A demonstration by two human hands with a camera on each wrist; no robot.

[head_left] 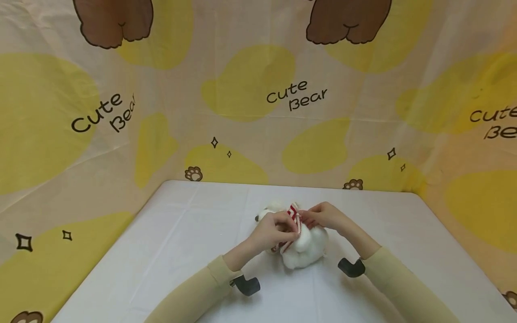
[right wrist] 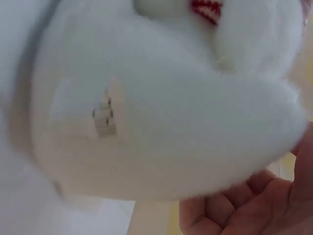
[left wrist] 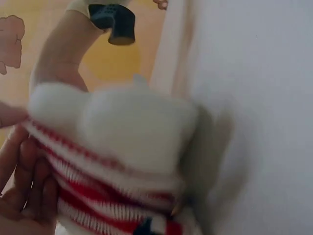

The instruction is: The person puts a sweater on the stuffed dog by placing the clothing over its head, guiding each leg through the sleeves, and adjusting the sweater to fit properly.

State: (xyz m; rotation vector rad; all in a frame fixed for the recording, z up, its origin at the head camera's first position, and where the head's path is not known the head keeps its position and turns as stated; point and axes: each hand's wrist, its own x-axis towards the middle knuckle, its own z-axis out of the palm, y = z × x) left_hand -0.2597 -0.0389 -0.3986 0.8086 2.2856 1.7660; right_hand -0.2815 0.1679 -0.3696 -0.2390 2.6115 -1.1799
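A white plush toy (head_left: 304, 253) lies on its side, its head with a dark nose pointing left. Around its body is a red-and-white striped knitted sweater (left wrist: 98, 191). My left hand (head_left: 268, 231) pinches the sweater's edge between thumb and fingers. In the left wrist view, the curled fingers (left wrist: 29, 176) lie against the stripes. Across the toy, my right hand (head_left: 326, 216) has its fingertips bunched at the upper part of the sweater, pinching the knit. The right wrist view is mostly filled by white fur (right wrist: 161, 107), which hides the right fingertips.
The toy lies on a white-covered table (head_left: 194, 233). Behind and beside it hangs a yellow patterned cloth (head_left: 250, 89) with bear prints. A black bracket (head_left: 247, 285) is on the left wrist, and another black bracket (head_left: 351, 268) on the right.
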